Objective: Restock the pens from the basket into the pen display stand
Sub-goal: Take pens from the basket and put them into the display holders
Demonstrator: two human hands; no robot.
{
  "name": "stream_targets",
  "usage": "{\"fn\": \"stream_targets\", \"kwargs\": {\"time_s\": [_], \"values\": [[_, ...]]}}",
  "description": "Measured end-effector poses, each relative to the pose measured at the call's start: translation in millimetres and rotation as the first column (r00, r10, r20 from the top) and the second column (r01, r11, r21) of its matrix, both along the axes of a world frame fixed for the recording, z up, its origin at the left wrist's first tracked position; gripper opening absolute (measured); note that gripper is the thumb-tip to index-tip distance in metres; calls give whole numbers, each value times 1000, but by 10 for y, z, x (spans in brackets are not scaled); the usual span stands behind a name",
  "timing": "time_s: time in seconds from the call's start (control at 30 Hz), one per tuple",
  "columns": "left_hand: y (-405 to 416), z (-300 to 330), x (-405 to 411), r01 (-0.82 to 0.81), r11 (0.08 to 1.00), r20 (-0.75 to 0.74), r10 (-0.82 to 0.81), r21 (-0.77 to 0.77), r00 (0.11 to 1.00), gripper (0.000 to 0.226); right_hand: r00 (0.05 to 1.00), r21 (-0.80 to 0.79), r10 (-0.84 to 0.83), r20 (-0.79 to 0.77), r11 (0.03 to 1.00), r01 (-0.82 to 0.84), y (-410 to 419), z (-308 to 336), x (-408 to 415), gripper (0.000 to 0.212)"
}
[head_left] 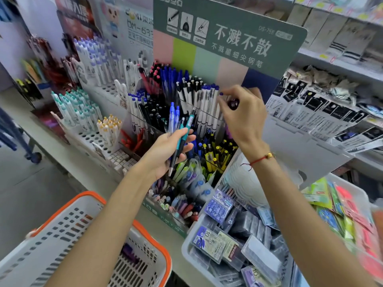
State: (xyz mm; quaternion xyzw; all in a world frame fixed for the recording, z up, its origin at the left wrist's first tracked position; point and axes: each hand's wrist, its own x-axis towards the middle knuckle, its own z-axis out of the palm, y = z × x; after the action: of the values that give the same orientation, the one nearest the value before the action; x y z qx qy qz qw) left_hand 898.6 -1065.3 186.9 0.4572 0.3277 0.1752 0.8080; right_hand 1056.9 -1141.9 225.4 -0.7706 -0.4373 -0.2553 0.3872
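Observation:
My left hand [167, 149] grips a small bunch of pens [179, 129], blue ones and a teal one, held upright in front of the pen display stand [217, 125]. My right hand [242, 114] is raised at the stand's upper right compartment, fingers pinching a white pen with a blue cap [220, 100] among the standing white pens. The white basket with an orange rim [153, 241] sits at the lower left under my left forearm; a purple item shows inside it.
A green signboard [228, 38] rises behind the stand. Other pen racks [87, 79] stand to the left on the counter. A grey bin of packaged refills [234, 245] sits at the lower right. Shelves with packets [321, 112] run along the right.

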Motion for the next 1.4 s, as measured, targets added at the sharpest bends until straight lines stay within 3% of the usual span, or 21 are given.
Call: {"fn": "stream_targets", "kwargs": {"time_s": [0.1, 0.17, 0.27, 0.33, 0.43, 0.5, 0.6, 0.7, 0.9, 1.1, 1.23, 1.4], "values": [[-14, 2, -20, 41, 999, 12, -42, 30, 999, 20, 995, -17, -82, 52, 996, 83, 5, -34, -25, 18], [-24, 6, -33, 52, 998, 24, -53, 42, 998, 20, 999, 29, -45, 26, 999, 45, -16, -26, -129, 21], [-33, 6, -56, 75, 995, 46, -78, 61, 996, 25, 958, -32, 114, -263, 991, -127, -39, -45, -346, 27], [-46, -5, -78, 101, 991, 51, -106, 90, 993, 24, 847, -115, 137, -514, 967, -226, -32, -92, -423, 29], [-22, -39, -121, 97, 988, 64, -105, 118, 992, 20, 637, 29, 256, -727, 938, -345, -6, -128, -440, 21], [68, -71, -177, 68, 988, 77, -80, 141, 994, 23, 625, 160, 313, -715, 944, -289, 11, -110, -461, 13], [214, -108, -270, -41, 989, 55, 33, 145, 998, 27, 707, 364, 352, -613, 921, -143, 47, -50, -471, 16], [306, -129, -344, -121, 986, 45, 116, 114, 992, 26, 822, 405, 317, -472, 907, -117, 126, -47, -506, 21], [380, -200, -351, -167, 986, 49, 166, 22, 985, 22, 930, 186, 261, -259, 958, -217, 326, -212, -606, 22], [407, -227, -393, -123, 992, 51, 125, -39, 991, 13, 953, -143, 203, -226, 961, -238, 381, -429, -517, 18], [393, -189, -401, -62, 991, 81, 72, -114, 994, 15, 982, -324, 108, -153, 934, -153, 385, -426, -498, 18], [367, -157, -432, 5, 999, 83, -1, -46, 997, 24, 978, -481, 53, -203, 864, -146, 436, -268, -508, 18]]}}
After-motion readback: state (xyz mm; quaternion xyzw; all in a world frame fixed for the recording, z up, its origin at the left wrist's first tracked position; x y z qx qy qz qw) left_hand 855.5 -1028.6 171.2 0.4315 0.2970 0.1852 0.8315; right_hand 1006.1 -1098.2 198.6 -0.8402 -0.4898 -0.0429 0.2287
